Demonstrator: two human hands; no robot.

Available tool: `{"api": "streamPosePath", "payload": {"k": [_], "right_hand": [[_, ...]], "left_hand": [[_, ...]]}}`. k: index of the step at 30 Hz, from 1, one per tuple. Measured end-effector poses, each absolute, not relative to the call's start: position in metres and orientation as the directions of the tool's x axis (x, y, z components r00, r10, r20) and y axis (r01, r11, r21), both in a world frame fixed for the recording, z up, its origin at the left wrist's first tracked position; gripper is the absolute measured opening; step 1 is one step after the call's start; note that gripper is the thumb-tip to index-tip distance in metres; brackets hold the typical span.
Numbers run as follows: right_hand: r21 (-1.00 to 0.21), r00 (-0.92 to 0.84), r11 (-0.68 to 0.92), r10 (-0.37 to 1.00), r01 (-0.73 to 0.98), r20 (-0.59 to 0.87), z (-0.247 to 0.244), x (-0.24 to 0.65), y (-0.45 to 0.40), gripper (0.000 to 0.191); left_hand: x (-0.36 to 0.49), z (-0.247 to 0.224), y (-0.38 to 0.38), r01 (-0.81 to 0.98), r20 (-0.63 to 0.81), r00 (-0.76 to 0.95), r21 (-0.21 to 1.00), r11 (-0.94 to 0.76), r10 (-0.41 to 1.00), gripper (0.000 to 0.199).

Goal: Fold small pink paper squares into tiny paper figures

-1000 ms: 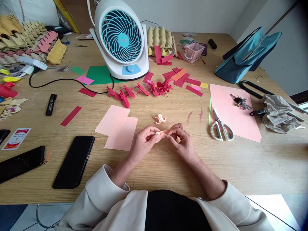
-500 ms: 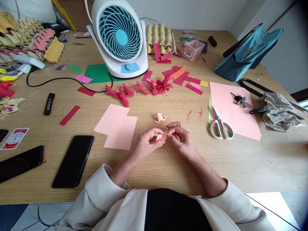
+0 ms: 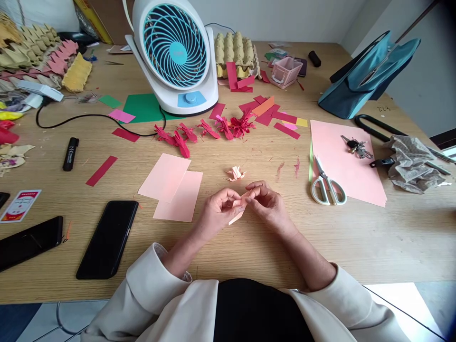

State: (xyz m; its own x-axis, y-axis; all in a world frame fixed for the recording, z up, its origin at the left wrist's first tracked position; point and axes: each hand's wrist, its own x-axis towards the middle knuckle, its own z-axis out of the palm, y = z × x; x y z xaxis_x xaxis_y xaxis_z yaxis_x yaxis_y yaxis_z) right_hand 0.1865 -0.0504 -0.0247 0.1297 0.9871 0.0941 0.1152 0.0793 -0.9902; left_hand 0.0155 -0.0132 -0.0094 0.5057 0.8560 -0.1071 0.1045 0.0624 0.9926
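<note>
Between my two hands is a small piece of folded light pink paper [image 3: 236, 218], partly hidden by the fingers. My left hand [image 3: 218, 209] pinches its left side between thumb and fingers. With thumb and fingertips, my right hand [image 3: 268, 205] grips its right upper end. Just beyond my hands lies a small pale pink folded paper piece [image 3: 236, 173] with pointed tips. Two flat light pink paper sheets [image 3: 178, 197] overlap to the left of my left hand. A row of red folded paper pieces [image 3: 183, 142] lies farther back, ending in a red cluster.
White-handled scissors [image 3: 326, 184] and keys [image 3: 357, 147] rest on a pink paper stack [image 3: 342, 137] at right. A fan [image 3: 188, 102] stands at the back. Phones, including a black one [image 3: 107, 240], and a marker [image 3: 71, 154] lie at left. Red strips [image 3: 265, 116] are scattered behind.
The folded paper has turned in my fingers, and a longer strip of it now shows below them. Both hands stay in nearly the same place.
</note>
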Motion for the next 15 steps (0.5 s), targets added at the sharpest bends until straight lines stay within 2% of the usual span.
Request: {"api": "streamPosePath", "payload": {"k": [11,15], "right_hand": [[-0.973,0.135,0.127,0.979,0.194,0.155,-0.0253,0.1847,-0.0507,0.017],[-0.981,0.132,0.138,0.979,0.135,0.156,-0.0225,0.1845,-0.0514,0.019]], "left_hand": [[0.0166,-0.0082,-0.0161,0.120,-0.100,0.487,0.992,0.047,0.868,0.023],[0.0175,-0.0124,-0.0168,0.079,-0.109,0.455,0.993,0.082,0.884,0.028]]}}
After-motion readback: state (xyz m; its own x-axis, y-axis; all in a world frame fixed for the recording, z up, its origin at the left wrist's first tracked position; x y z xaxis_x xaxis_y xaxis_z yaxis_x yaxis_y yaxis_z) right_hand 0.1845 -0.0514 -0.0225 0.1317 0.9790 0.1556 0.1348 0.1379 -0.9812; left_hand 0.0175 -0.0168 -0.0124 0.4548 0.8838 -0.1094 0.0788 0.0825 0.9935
